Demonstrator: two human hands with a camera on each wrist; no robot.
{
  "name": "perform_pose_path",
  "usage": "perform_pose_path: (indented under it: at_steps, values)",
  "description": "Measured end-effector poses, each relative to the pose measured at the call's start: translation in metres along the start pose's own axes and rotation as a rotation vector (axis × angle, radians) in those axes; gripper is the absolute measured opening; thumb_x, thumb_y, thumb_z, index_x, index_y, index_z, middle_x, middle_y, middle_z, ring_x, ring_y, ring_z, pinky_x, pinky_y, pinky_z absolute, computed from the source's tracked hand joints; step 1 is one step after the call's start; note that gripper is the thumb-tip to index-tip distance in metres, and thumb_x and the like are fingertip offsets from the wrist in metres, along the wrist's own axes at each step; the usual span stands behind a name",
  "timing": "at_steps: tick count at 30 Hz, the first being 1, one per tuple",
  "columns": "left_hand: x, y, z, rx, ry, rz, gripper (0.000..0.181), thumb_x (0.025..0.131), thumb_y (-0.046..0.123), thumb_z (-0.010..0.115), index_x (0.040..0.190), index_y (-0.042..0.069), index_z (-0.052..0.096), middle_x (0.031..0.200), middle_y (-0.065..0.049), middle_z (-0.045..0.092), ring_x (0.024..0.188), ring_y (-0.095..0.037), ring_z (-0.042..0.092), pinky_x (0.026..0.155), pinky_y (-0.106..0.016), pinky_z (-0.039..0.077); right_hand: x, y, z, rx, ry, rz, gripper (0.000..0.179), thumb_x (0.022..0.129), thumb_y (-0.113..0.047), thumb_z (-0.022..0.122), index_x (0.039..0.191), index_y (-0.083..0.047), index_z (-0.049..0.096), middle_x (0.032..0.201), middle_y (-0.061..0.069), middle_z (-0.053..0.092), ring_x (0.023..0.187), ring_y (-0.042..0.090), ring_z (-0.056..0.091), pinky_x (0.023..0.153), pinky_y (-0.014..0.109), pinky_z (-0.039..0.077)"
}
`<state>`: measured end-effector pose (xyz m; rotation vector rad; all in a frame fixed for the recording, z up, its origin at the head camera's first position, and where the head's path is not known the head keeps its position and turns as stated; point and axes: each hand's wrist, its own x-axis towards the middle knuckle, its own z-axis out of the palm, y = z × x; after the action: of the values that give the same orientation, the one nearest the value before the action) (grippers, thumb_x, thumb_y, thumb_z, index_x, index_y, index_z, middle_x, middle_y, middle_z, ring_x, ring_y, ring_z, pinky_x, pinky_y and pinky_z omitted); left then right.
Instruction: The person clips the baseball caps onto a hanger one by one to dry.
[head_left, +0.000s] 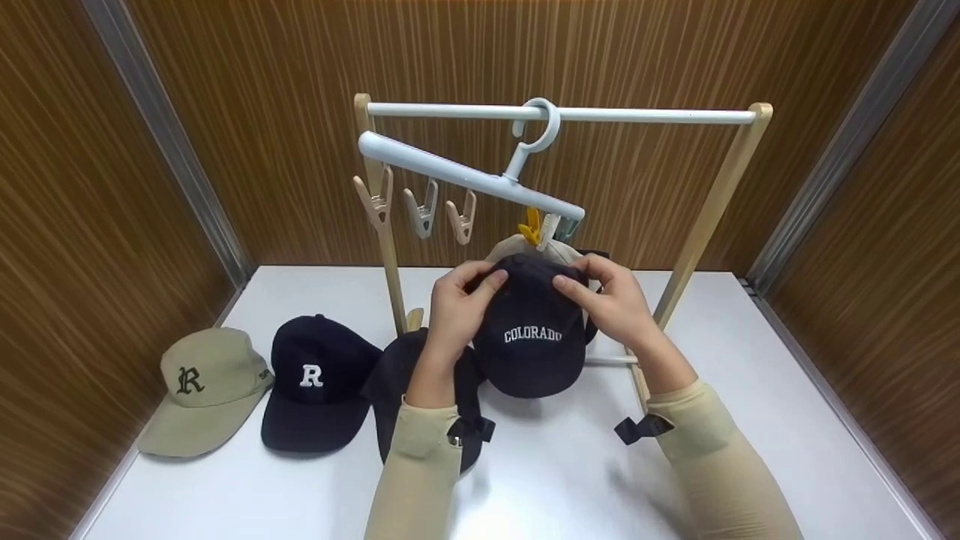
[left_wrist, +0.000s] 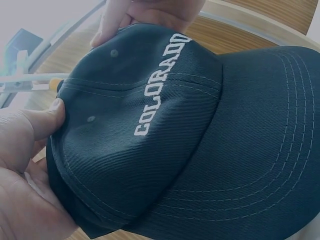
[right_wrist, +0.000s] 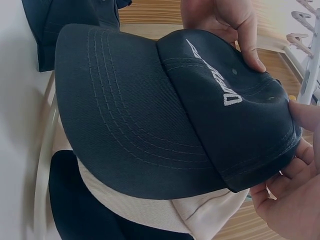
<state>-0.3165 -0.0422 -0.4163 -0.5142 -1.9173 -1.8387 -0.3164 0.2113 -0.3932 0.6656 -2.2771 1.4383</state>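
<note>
- Left hand [head_left: 456,304] pinching one side of the crown, right hand [head_left: 615,300] pinching the other: they've got the COLORADO cap [head_left: 529,371] up over the white table [head_left: 570,457], brim down!
- Behind it, a pale cap [head_left: 508,246], mostly hidden.
- Yellow clip [head_left: 531,227] up there; what it bites is hard to see.
- Left sleeve [head_left: 420,472] cuts across a black cap [head_left: 394,375], its front unreadable.
- Tan cap [head_left: 214,367], by the table's left edge, in full view.
</note>
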Motion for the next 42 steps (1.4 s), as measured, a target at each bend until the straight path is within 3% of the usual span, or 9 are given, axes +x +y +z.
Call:
perform_pose_path:
  at_steps: [17, 30, 42]
  values:
    - [0.004, 0.005, 0.003, 0.007, 0.030, 0.020, 0.014, 0.103, 0.019, 0.083, 0.109, 0.006, 0.084, 0.104, -0.004, 0.080, 0.095, -0.018, 0.071, 0.087, -0.032, 0.056, 0.011, -0.006, -0.001, 0.016, 0.007, -0.010, 0.016, 0.103, -0.019, 0.082, 0.105, -0.004, 0.076, 0.098, 0.006, 0.074, 0.093, 0.020, 0.063, 0.085, 0.031, 0.048]
    - [0.011, 0.011, -0.005, 0.021, 0.022, 0.058, 0.013, 0.102, 0.016, 0.084, 0.108, 0.005, 0.084, 0.102, -0.004, 0.080, 0.092, -0.018, 0.070, 0.083, -0.031, 0.055, 0.022, -0.012, 0.000, 0.006, -0.024, 0.004, 0.020, 0.103, -0.020, 0.083, 0.107, -0.002, 0.075, 0.101, 0.007, 0.073, 0.098, 0.019, 0.065, 0.098, 0.034, 0.047]
    - [0.015, 0.012, -0.009, 0.011, -0.019, 0.057, 0.012, 0.104, 0.018, 0.082, 0.109, 0.007, 0.084, 0.102, -0.002, 0.080, 0.092, -0.018, 0.070, 0.082, -0.032, 0.055, 0.035, -0.023, 0.005, -0.027, -0.031, -0.025, 0.035, 0.103, -0.022, 0.083, 0.127, -0.001, 0.070, 0.114, 0.011, 0.074, 0.101, 0.021, 0.066, 0.091, 0.029, 0.050]
